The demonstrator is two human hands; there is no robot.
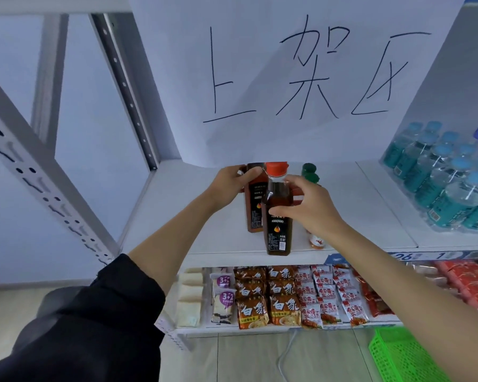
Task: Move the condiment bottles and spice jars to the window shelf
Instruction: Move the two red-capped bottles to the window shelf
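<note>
on the white shelf [232,238] our right hand [309,208] grips the front red-capped oil bottle [278,216]; our left hand [229,186] grips the bottle behind [255,199].

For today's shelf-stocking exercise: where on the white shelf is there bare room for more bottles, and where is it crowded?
Bare patches: the white shelf left of the two dark bottles, up to the metal upright; and the strip between the green-capped bottles and the pack of water bottles. Crowded: the centre, where the left hand and right hand grip the dark bottles.
</note>
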